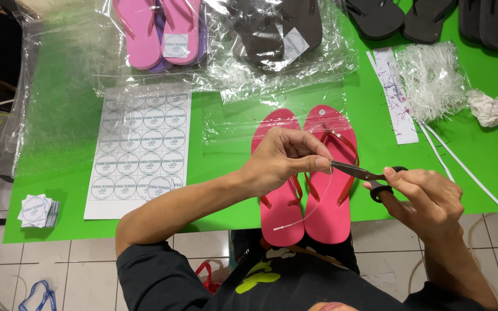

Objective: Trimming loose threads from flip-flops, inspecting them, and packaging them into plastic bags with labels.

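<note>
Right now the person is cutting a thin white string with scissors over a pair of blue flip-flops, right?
Almost. The head view shows the flip-flops are pink, not blue. The right hand does hold the scissors at the thin white string, pinched by the left hand.

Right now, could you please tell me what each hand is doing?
Left hand: pinching a thin clear plastic strand above the pink rubber flip-flops.
Right hand: closed on black-handled scissors.

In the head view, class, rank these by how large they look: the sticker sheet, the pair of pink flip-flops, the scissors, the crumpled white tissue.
1. Sticker sheet
2. Pink flip-flops
3. Scissors, partly hidden by the hands
4. Crumpled tissue
</note>
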